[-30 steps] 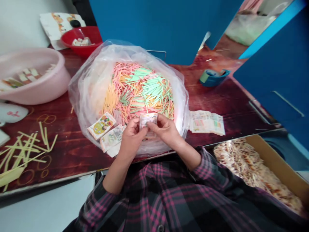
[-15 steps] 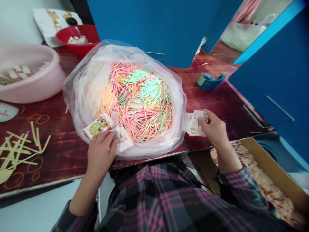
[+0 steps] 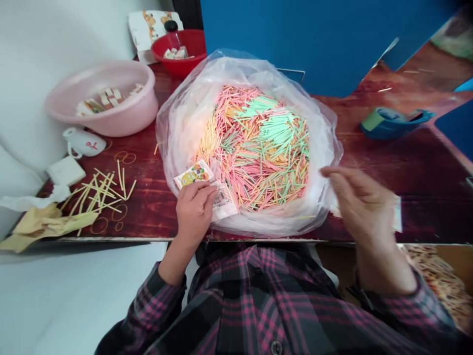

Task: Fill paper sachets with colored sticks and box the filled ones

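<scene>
A large clear plastic bag [image 3: 177, 118] stands open on the table, filled with thin pink, green and orange sticks [image 3: 254, 158]. At its near left rim, my left hand [image 3: 195, 209] is closed on small printed paper packets [image 3: 224, 203]; one packet with a colourful cartoon picture [image 3: 194, 175] pokes out beyond the fingertips. My right hand [image 3: 364, 202] hovers by the bag's right side, slightly blurred, with the index finger stretched toward the bag and no object visible in it. Beneath and behind that hand, pale packets [image 3: 397, 214] lie on the table, mostly covered.
Left of the bag are a pink basin [image 3: 121, 118] with small packs, a white mug [image 3: 86, 142], loose pale-yellow sticks [image 3: 98, 195] and rubber bands [image 3: 99, 226]. A red bowl [image 3: 197, 44] stands behind. Rightward sit a blue tape dispenser [image 3: 395, 125] and, below the table edge, a filled box [image 3: 461, 261].
My right hand has left the packets on the right and risen toward the bag. My left hand still holds its packets at the rim. The view has swung left.
</scene>
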`<move>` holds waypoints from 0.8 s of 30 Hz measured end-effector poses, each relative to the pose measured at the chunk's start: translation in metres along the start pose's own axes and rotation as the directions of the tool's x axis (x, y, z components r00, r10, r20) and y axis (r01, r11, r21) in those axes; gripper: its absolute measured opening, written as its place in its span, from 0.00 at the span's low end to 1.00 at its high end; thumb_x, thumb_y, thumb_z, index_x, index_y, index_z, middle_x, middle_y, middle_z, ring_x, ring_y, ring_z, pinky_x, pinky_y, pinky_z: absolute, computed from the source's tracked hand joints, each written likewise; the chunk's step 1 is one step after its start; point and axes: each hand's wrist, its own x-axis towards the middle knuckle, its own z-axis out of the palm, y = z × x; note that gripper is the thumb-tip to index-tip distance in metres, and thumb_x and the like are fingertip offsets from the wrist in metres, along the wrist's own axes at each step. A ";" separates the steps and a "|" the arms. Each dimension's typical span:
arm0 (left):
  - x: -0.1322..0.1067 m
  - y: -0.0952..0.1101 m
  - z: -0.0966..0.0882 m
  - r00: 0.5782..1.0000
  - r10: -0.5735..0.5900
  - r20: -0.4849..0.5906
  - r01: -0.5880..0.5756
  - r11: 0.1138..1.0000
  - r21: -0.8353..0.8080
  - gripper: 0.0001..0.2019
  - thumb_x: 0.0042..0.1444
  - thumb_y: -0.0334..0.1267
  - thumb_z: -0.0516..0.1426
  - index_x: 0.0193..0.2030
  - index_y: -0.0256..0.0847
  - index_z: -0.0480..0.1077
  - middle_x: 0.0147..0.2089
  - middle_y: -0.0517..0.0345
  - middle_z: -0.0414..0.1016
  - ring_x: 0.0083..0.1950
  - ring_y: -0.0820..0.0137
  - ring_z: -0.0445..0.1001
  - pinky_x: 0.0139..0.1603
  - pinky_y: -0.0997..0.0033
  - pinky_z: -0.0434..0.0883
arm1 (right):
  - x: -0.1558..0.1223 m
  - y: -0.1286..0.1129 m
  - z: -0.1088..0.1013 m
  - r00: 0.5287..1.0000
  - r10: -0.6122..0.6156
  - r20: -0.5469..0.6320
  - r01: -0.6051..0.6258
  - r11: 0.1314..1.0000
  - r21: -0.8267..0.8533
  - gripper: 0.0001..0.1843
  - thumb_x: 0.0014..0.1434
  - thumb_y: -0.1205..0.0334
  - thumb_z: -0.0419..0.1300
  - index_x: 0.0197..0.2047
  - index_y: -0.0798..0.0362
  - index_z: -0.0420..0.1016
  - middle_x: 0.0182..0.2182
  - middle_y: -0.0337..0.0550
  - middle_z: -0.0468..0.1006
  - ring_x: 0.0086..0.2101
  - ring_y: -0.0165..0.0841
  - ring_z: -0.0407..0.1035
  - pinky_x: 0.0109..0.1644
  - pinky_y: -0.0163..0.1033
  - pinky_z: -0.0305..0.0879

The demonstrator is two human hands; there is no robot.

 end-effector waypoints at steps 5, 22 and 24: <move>0.007 0.044 0.005 0.995 0.099 -0.008 -0.099 0.980 -0.173 0.08 0.67 0.40 0.59 0.45 0.47 0.81 0.55 0.51 0.80 0.59 0.58 0.75 0.65 0.49 0.68 | -0.012 -0.060 0.066 0.785 0.008 0.620 -0.295 0.885 0.361 0.24 0.60 0.36 0.64 0.30 0.50 0.83 0.27 0.40 0.81 0.31 0.37 0.76 0.35 0.41 0.71; 0.009 0.054 0.015 0.789 -0.269 0.552 0.610 0.441 -0.658 0.16 0.58 0.38 0.63 0.54 0.45 0.74 0.33 0.64 0.73 0.30 0.74 0.70 0.32 0.74 0.67 | -0.033 -0.043 0.085 0.850 0.132 0.509 -0.372 0.835 0.405 0.24 0.56 0.39 0.68 0.23 0.50 0.75 0.18 0.34 0.71 0.22 0.27 0.61 0.27 0.35 0.59; 0.007 0.055 0.015 0.792 -0.266 0.549 0.604 0.470 -0.644 0.13 0.61 0.39 0.61 0.52 0.44 0.75 0.32 0.64 0.74 0.30 0.74 0.70 0.33 0.74 0.67 | -0.038 -0.042 0.085 0.887 0.066 0.458 -0.240 0.912 0.333 0.31 0.60 0.38 0.64 0.17 0.50 0.65 0.14 0.33 0.63 0.19 0.26 0.55 0.25 0.36 0.53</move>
